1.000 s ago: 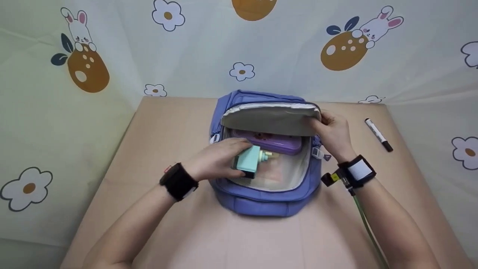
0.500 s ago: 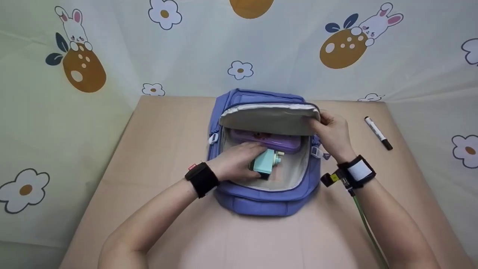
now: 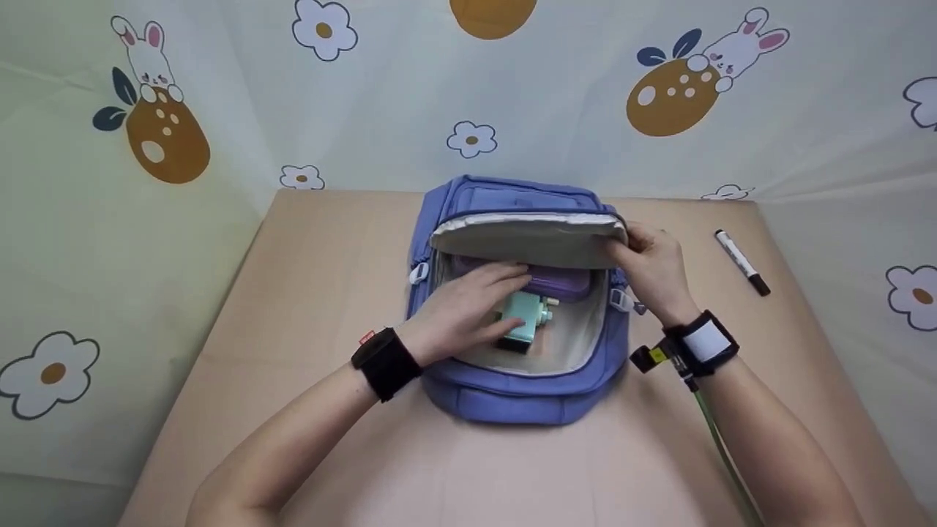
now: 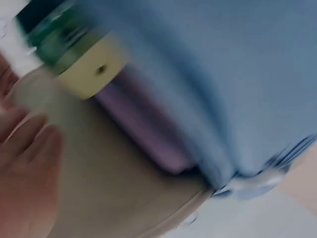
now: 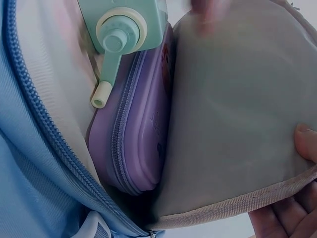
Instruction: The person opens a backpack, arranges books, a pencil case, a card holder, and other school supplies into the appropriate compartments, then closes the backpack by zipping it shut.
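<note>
A blue-purple backpack (image 3: 505, 402) lies on the table, its main compartment unzipped. At the flap's right corner, my right hand (image 3: 659, 267) pinches the edge and holds the grey-lined flap (image 3: 527, 245) raised; the right wrist view shows the thumb (image 5: 306, 144) on the lining. Inside is a mint-green pencil sharpener (image 3: 524, 307) with a crank handle (image 5: 110, 67). Beside it lies a purple zipped pencil case (image 5: 143, 124), partly hidden under the flap. My left hand (image 3: 465, 307) is over the sharpener with fingers extended; in the left wrist view the fingers (image 4: 37, 139) are apart from it.
A white marker with a black cap (image 3: 741, 262) lies on the table (image 3: 329, 256) to the right of the backpack. White plastic buckles (image 3: 621, 298) hang at the bag's sides. A patterned curtain (image 3: 388, 95) encloses the table at the back and sides.
My left hand carried the sharpener rightward into the backpack and let go of it, its fingers now lifted and spread. The right hand keeps holding the flap, which has dropped slightly.
</note>
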The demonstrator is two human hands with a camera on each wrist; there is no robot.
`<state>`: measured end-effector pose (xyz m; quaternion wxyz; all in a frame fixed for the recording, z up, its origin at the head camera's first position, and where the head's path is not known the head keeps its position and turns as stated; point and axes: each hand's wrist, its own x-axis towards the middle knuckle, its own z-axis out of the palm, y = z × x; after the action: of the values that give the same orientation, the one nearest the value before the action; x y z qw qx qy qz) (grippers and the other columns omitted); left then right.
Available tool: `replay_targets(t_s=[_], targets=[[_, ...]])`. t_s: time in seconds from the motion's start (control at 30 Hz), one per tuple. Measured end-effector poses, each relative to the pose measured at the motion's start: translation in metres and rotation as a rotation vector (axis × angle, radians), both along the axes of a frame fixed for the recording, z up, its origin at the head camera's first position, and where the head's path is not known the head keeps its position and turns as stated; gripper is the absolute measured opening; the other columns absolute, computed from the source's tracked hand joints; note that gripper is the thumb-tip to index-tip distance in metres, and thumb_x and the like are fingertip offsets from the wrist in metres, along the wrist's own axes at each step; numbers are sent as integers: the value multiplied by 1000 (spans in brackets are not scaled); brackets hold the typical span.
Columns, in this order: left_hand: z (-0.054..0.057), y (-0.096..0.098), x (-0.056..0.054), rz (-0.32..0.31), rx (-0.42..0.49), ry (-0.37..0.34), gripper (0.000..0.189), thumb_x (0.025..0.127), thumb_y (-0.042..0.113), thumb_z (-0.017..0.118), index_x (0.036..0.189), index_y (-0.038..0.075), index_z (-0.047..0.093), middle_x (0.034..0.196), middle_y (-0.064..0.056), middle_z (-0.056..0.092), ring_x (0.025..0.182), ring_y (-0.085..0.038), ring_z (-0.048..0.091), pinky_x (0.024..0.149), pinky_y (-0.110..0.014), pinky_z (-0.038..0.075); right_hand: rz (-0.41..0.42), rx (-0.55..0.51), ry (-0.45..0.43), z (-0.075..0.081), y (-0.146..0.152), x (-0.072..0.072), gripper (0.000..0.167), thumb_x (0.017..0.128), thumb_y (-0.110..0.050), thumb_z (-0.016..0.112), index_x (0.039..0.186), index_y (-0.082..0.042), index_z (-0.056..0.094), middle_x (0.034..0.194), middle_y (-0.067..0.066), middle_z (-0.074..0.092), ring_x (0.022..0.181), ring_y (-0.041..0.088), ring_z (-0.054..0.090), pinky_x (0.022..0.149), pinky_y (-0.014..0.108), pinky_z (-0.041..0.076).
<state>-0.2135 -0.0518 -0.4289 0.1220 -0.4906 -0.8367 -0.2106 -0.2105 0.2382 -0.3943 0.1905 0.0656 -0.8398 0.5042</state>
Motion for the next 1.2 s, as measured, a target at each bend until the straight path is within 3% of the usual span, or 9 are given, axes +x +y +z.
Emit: replay_targets(t_s=[0.13,0.23,0.37,0.47,0.57,0.77,0.9,1.03,1.2], targets=[[24,-5,-3,-6,271,271,50,97,12,69,143,0,56,147,-18,52,141,-33,43,118,-42,33,10,-3,6,-2,1,4,20,95,-4,69,113,3,75,106,15,75,86,5,64,77,16,52],[37,-11,-11,77,369,364,51,95,6,69,144,-2,54,148,-20,51,142,-36,42,119,-46,31,38,-15,25,-3,2,7,19,95,-3,69,113,3,75,104,15,75,88,4,67,78,17,54],[42,-21,-17,193,370,318,41,100,10,66,139,-2,60,135,-16,64,129,-30,57,111,-42,43,77,-27,53,-4,0,11,18,94,1,69,111,5,75,103,16,75,86,6,68,75,18,55],[41,-26,-14,213,342,264,29,102,12,64,129,2,68,118,-10,72,110,-24,68,96,-36,54,89,-18,82,-6,0,16,19,92,7,68,110,8,74,103,17,74,87,7,68,74,17,55],[39,-28,-8,198,339,235,20,100,8,65,119,5,71,109,-6,73,101,-20,70,86,-33,57,94,21,132,-12,0,20,20,90,13,67,109,9,72,105,18,73,91,9,68,78,16,54],[31,-32,5,155,370,229,14,96,2,68,110,5,72,105,-5,73,100,-17,70,87,-30,57,175,189,287,-44,16,22,42,86,10,74,125,-4,70,122,8,71,111,18,66,97,19,48],[23,-36,13,126,367,231,16,95,2,70,110,6,73,106,-3,74,101,-16,70,88,-30,56,306,277,467,-52,23,31,46,92,-14,76,134,-2,64,133,14,66,122,31,62,109,29,43],[13,-41,21,95,347,254,17,94,1,71,109,8,74,105,-3,74,100,-16,70,88,-31,57,348,297,651,-57,21,41,42,100,-30,65,124,4,69,126,21,68,115,41,64,109,36,44],[-3,-46,31,42,325,294,18,91,0,73,106,9,75,104,-2,75,99,-17,71,89,-31,57,332,356,727,-64,17,56,24,102,-17,62,110,1,76,115,18,73,106,39,69,104,37,48]])
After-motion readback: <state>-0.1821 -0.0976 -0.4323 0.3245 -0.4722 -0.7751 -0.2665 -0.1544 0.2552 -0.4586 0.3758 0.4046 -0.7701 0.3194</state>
